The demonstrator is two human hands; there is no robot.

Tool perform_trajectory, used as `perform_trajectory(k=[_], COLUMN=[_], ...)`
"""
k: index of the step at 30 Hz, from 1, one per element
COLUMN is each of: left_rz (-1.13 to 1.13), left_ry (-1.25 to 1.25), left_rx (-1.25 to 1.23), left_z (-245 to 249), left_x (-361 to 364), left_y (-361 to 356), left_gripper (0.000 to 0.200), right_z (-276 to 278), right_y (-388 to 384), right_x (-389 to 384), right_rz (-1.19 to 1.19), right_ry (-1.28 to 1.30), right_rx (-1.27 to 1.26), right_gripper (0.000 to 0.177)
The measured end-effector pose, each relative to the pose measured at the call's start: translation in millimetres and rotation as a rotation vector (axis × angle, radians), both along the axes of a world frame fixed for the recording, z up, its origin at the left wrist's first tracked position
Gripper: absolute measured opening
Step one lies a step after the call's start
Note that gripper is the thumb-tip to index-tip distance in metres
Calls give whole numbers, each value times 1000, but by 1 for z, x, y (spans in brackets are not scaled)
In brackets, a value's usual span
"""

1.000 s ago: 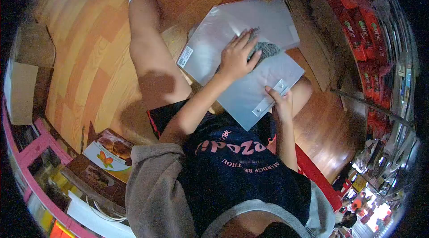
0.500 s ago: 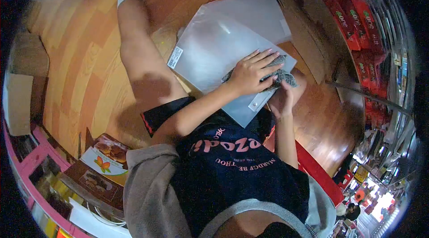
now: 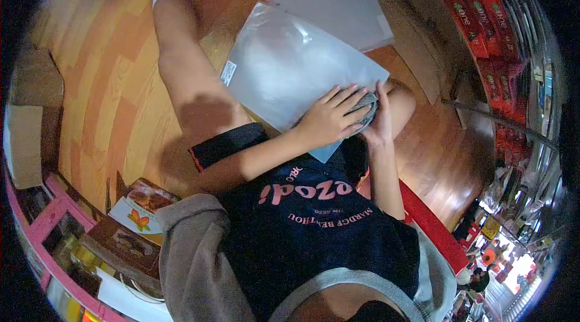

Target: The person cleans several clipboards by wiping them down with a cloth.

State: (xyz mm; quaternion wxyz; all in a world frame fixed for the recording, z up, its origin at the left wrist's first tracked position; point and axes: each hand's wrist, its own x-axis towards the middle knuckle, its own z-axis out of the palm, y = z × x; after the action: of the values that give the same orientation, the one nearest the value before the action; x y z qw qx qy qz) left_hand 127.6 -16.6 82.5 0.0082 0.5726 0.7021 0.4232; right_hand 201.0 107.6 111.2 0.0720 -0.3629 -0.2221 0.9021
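A grey cloth (image 3: 366, 112) is bunched into a wad between both hands. My left hand (image 3: 329, 120) lies over it from the left, fingers bent across its top. My right hand (image 3: 379, 124) cups the wad's right side, with one digit pointing up; its other fingers are partly hidden. Under the hands, a translucent plastic folder (image 3: 284, 65) rests across my lap, with a white barcode label (image 3: 228, 72) at its left corner. The folder's near corner pokes out below my left hand.
Another clear plastic folder (image 3: 338, 11) lies on the wooden floor (image 3: 109, 86) beyond. Cardboard (image 3: 414, 59) and red packs (image 3: 498, 86) line the right side. A brown box (image 3: 124, 249) and a pink frame (image 3: 57, 204) stand at lower left.
The cloth, spread looser before with an end hanging right, is gathered tighter. Both hands have closed in around it. The folder has shifted slightly left and its snap button is covered now.
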Motion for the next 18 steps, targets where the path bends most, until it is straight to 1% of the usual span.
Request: perform_trajectory(k=[1, 3, 5, 7, 8, 9, 11, 12, 16, 17, 18], left_rz=[-11, -15, -22, -57, -56, -77, -98, -82, -13, -12, 45], left_ry=[2, 27, 53, 40, 39, 37, 35, 35, 16, 17, 0], left_rx=[-12, -19, -27, 9, 11, 44, 77, 98, 109, 107, 95], left_z=[-1, -3, -5, -9, -10, -10, -9, -8, -9, -10, -13], left_x=[0, -2, -3, 0, 1, 2, 3, 4, 4, 2, -2], left_y=[-1, -9, -12, -14, -16, -17, -16, -15, -11, -11, -11], left_gripper=[41, 40, 39, 37, 37, 35, 34, 34, 34, 34, 35], right_z=[-1, -4, 5, 13, 16, 20, 30, 34, 30, 28, 25], right_y=[3, 0, 0, 2, 1, 2, 5, 6, 14, 15, 16], right_x=[-2, -9, -14, -16, -16, -17, -17, -17, -11, -10, -9], right_rz=[-1, 17, 3, 48, 12, 14, -53, -34, -42, -62, -81], right_ry=[-3, -110, -86, -66, -153, -153, -187, -183, -157, -118, -80], right_rx=[-5, 19, -24, 147, 193, 196, 332, 382, 363, 307, 250], right_gripper=[38, 38, 41, 47, 54, 54, 58, 61, 62, 62, 61])
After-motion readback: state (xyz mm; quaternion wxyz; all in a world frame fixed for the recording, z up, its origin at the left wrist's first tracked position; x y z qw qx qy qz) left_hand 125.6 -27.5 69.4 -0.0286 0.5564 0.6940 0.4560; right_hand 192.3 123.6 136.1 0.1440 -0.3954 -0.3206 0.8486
